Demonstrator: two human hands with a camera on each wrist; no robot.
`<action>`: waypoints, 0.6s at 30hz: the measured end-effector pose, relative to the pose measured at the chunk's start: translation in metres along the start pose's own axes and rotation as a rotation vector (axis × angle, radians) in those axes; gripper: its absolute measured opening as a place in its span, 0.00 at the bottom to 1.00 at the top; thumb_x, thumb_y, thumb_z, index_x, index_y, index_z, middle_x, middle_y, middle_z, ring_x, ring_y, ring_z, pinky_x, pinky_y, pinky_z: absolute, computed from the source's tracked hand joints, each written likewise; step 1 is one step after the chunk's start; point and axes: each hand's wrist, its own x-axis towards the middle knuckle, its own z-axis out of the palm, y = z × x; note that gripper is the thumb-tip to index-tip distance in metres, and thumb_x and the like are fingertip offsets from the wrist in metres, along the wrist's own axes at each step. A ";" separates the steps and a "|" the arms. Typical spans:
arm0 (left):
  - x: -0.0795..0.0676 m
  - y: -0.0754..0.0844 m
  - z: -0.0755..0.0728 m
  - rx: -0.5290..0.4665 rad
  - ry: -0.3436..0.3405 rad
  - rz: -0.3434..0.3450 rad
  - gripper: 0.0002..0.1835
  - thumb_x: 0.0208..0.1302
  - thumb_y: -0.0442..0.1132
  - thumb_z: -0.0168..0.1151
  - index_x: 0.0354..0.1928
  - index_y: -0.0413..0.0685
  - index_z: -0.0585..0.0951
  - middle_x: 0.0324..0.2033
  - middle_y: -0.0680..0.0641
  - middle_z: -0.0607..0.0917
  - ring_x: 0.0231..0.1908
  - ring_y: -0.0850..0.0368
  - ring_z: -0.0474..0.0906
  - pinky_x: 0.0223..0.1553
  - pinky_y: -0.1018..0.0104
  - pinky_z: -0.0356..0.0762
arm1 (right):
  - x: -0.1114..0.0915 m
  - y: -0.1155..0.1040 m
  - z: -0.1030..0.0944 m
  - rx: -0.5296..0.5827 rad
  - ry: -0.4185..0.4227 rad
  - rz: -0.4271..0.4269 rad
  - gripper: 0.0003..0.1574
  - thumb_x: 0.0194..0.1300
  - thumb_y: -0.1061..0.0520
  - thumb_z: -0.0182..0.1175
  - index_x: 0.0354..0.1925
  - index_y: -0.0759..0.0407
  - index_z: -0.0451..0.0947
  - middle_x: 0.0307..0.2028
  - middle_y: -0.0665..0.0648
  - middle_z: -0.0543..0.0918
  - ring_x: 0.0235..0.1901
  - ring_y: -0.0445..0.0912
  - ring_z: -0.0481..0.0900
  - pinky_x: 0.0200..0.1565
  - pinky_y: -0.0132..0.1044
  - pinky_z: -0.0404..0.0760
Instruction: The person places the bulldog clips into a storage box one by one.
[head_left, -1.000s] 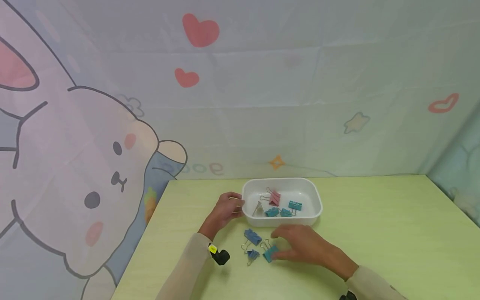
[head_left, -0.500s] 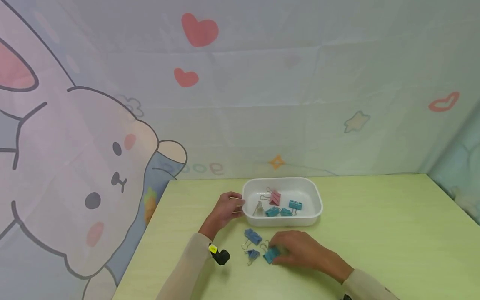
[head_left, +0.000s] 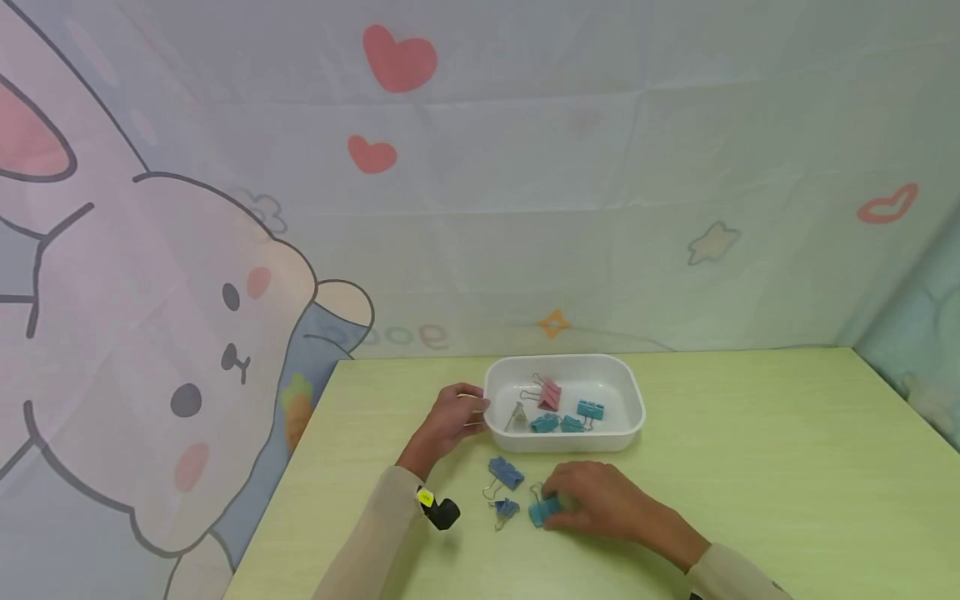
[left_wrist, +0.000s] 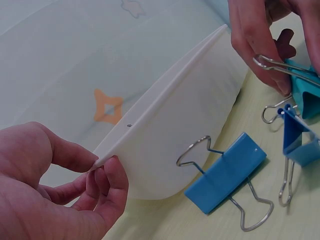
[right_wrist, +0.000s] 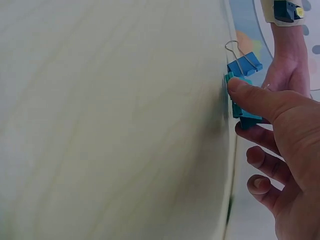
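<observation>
My left hand [head_left: 452,417] pinches the left rim of a white plastic tray [head_left: 634,417] between thumb and fingers, plain in the left wrist view. In front of the tray, my right hand [head_left: 600,497] grips a teal binder clip [head_left: 542,512], with thumb and forefinger on its body in the right wrist view. Just left of that clip are a blue binder clip [head_left: 506,473] lying on its side and a smaller blue binder clip [head_left: 506,510] with its wire handles spread. The right hand's fingers cover part of the teal clip.
Inside the tray lie a pink binder clip [head_left: 550,396], a pale one [head_left: 517,417] and several teal ones [head_left: 591,410]. The light green table [head_left: 750,450] ends at a printed cloth backdrop [head_left: 600,208] behind the tray.
My right hand has lowered its fingers onto the teal binder clip and taken hold of it. The clip has shifted slightly to the right. The left hand stays at the tray rim.
</observation>
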 end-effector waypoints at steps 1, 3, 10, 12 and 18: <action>0.000 0.000 0.000 -0.001 0.001 0.000 0.17 0.73 0.31 0.59 0.59 0.29 0.72 0.54 0.28 0.80 0.47 0.41 0.84 0.44 0.61 0.84 | 0.000 0.000 -0.001 -0.001 0.003 -0.004 0.17 0.64 0.42 0.73 0.46 0.48 0.87 0.41 0.39 0.84 0.38 0.34 0.76 0.43 0.35 0.80; 0.000 0.000 0.000 -0.001 0.000 0.001 0.17 0.73 0.31 0.59 0.59 0.29 0.72 0.54 0.28 0.80 0.48 0.41 0.84 0.43 0.61 0.84 | 0.001 -0.002 -0.002 -0.009 0.013 -0.014 0.16 0.64 0.42 0.73 0.45 0.47 0.87 0.39 0.39 0.83 0.37 0.33 0.76 0.42 0.34 0.79; 0.000 -0.001 0.000 -0.001 -0.007 0.001 0.17 0.74 0.31 0.59 0.60 0.29 0.72 0.55 0.29 0.80 0.48 0.40 0.83 0.42 0.63 0.84 | 0.003 -0.006 -0.011 -0.060 0.088 -0.068 0.14 0.64 0.42 0.73 0.42 0.47 0.87 0.38 0.39 0.85 0.37 0.35 0.79 0.42 0.33 0.80; 0.000 0.000 0.000 -0.002 -0.006 0.000 0.17 0.73 0.31 0.59 0.60 0.29 0.72 0.54 0.29 0.80 0.48 0.41 0.83 0.42 0.63 0.84 | 0.003 -0.007 -0.013 -0.068 0.103 -0.084 0.14 0.64 0.42 0.73 0.42 0.47 0.88 0.39 0.40 0.86 0.37 0.36 0.81 0.41 0.32 0.81; -0.002 0.001 0.000 -0.014 -0.005 0.006 0.17 0.72 0.30 0.60 0.59 0.30 0.72 0.53 0.29 0.80 0.46 0.42 0.84 0.41 0.64 0.84 | 0.006 -0.010 -0.024 -0.055 0.107 -0.083 0.13 0.65 0.42 0.73 0.42 0.47 0.88 0.39 0.40 0.87 0.35 0.36 0.83 0.41 0.31 0.81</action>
